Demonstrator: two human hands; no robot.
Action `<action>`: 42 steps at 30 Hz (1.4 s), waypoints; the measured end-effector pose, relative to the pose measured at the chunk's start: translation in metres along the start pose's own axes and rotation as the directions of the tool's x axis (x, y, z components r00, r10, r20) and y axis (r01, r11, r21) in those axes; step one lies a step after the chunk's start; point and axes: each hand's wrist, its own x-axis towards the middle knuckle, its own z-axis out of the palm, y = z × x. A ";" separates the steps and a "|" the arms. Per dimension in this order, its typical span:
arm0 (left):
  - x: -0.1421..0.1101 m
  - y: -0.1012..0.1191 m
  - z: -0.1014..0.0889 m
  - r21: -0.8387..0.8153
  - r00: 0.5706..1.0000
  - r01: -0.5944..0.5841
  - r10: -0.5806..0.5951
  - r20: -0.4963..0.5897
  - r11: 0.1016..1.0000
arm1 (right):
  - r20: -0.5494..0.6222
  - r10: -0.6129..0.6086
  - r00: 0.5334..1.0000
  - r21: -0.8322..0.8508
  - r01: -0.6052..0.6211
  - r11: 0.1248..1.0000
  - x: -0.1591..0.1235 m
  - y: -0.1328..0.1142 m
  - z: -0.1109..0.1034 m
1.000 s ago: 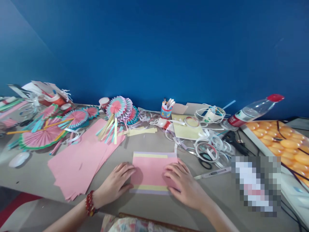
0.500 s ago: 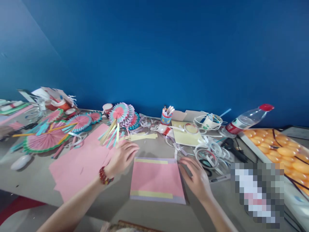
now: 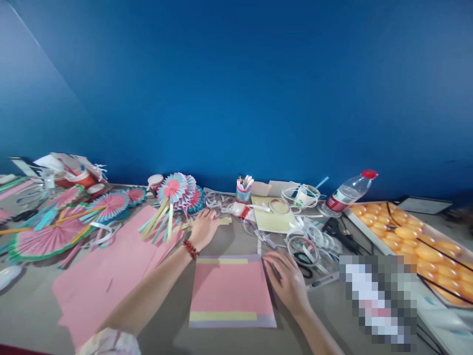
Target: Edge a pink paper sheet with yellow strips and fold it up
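Note:
A pink paper sheet (image 3: pixel 231 288) lies flat in front of me, with lilac bands along its top and bottom edges and a yellow strip on each band. My left hand (image 3: pixel 204 230), wearing a beaded bracelet, is stretched past its upper left corner. Its fingers lie over loose yellow paper strips (image 3: pixel 224 222), covering part of them; no strip is lifted. My right hand (image 3: pixel 288 283) rests beside the sheet's right edge, fingers spread, fingertips close to the upper right corner. A narrow pale strip (image 3: pixel 259 246) runs up from that corner.
Large pink sheets (image 3: pixel 107 281) and folded paper fans (image 3: pixel 51 236) cover the left. At the back stand a pen cup (image 3: pixel 243 191) and a water bottle (image 3: pixel 347 194). Tape rolls (image 3: pixel 303 250), a glue gun (image 3: pixel 342 235) and an orange bubbled panel (image 3: pixel 410 241) lie to the right.
My left hand has moved forward from the sheet's upper left corner onto the yellow strips. My right hand stays beside the sheet. The camera view has shifted a little.

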 end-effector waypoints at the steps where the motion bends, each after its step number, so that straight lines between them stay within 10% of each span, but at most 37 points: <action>1: 0.000 0.000 0.001 0.010 1.000 -0.002 0.002 0.007 1.000 | 0.005 0.004 1.000 0.004 -0.004 1.000 0.000 0.000 0.000; 30: -0.042 0.011 -0.005 -0.164 0.999 -0.042 0.046 0.023 0.986 | 0.194 -0.099 0.976 0.148 0.071 0.987 0.003 -0.010 -0.001; 42: -0.045 0.018 0.005 -0.228 0.988 -0.145 0.153 0.015 0.963 | 0.104 -0.054 0.993 0.106 0.043 0.993 -0.002 0.004 -0.009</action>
